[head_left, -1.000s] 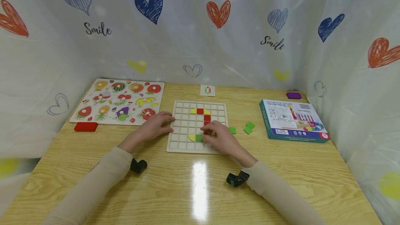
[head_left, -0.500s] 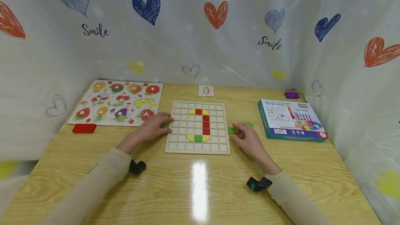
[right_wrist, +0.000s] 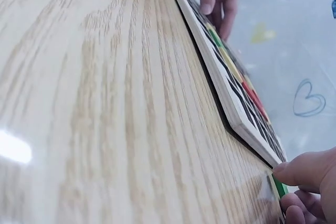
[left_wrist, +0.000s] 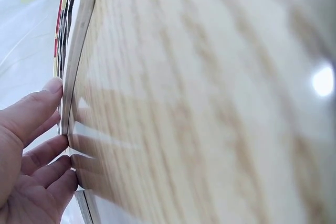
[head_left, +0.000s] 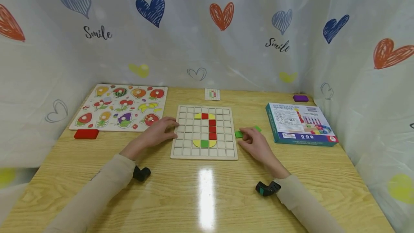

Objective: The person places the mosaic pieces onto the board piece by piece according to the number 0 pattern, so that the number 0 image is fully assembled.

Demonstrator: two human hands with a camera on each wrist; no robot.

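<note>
In the head view a wooden grid board (head_left: 185,151) lies at mid-table. Its tiles include a red tile (head_left: 205,116) between yellow rounded ones, red tiles down the right of the pattern, and a green tile (head_left: 205,143) between yellow rounded ones at the bottom. My left hand (head_left: 159,131) touches the board's left edge with relaxed fingers. Just right of the board, my right hand (head_left: 257,146) pinches a loose green tile (head_left: 238,134) between thumb and fingers; the right wrist view shows this green tile (right_wrist: 280,187) beside the board's corner. More green (head_left: 257,128) shows behind that hand, partly hidden.
A small pattern card (head_left: 212,94) lies behind the board. At the left are a fruit puzzle board (head_left: 137,117) and a red block (head_left: 86,134). A boxed bead game (head_left: 299,123) and a purple block (head_left: 300,98) stand at the right, before a hanging curtain.
My right hand has left the board's lower part and moved right to the loose green tiles. A yellow rounded tile now shows where it was. The left hand stays at the board's edge.
</note>
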